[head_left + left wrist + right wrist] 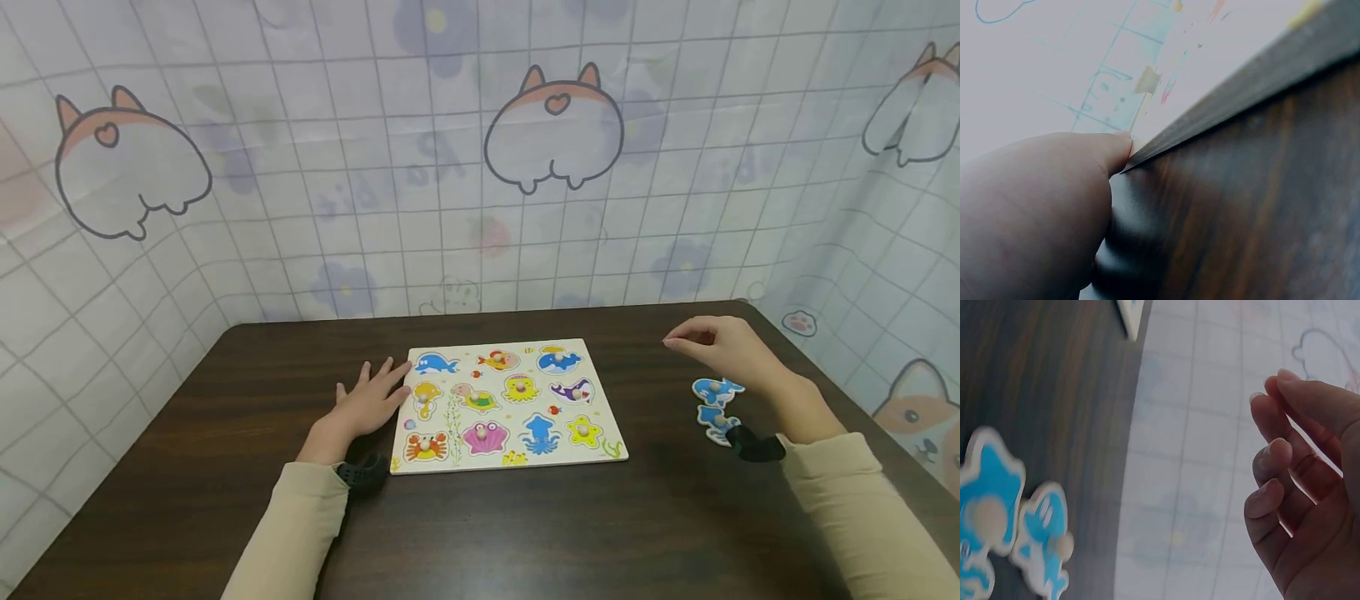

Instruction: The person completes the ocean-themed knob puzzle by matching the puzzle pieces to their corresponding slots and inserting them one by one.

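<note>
A white wooden puzzle board (457, 414) with colourful sea animals lies flat on the table. My left hand (366, 406) rests at its left edge, fingers spread and fairly straight, the fingertips on the border. In the left wrist view the thumb (1119, 150) touches the board's side. My right hand (723, 350) hovers above the table to the right of the board, loosely curled, thumb tip close to the index fingertip and nothing between them. Below it lie blue-and-white knobbed puzzle pieces (716, 392), partly behind the wrist; the right wrist view shows a blue piece (1044, 540) with a round knob.
The dark wooden table (495, 533) extends around the board. A white gridded curtain (375, 208) with cartoon prints hangs behind and along both sides. Many animals on the board, such as the crab (426, 447) and starfish (584, 431), carry small knobs.
</note>
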`<act>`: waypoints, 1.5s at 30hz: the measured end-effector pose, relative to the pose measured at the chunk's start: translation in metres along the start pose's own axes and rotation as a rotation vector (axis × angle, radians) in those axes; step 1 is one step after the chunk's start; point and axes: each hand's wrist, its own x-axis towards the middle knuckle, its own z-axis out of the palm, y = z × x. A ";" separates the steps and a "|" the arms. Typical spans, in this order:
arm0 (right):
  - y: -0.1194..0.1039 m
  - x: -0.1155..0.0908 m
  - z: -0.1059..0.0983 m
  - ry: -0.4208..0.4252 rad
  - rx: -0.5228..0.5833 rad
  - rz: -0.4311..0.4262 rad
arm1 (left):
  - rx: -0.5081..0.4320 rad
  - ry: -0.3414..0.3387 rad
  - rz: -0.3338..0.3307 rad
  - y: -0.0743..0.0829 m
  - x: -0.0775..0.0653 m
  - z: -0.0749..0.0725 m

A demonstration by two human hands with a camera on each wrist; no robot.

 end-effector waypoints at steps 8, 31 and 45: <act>0.027 -0.014 -0.007 -0.068 0.025 0.120 | 0.008 -0.005 -0.011 0.002 -0.001 -0.001; 0.086 -0.023 -0.006 -0.330 0.090 0.217 | 0.018 0.008 -0.015 0.002 0.000 0.000; 0.089 -0.021 -0.005 -0.363 0.098 0.239 | 0.016 -0.001 -0.010 0.003 -0.002 -0.002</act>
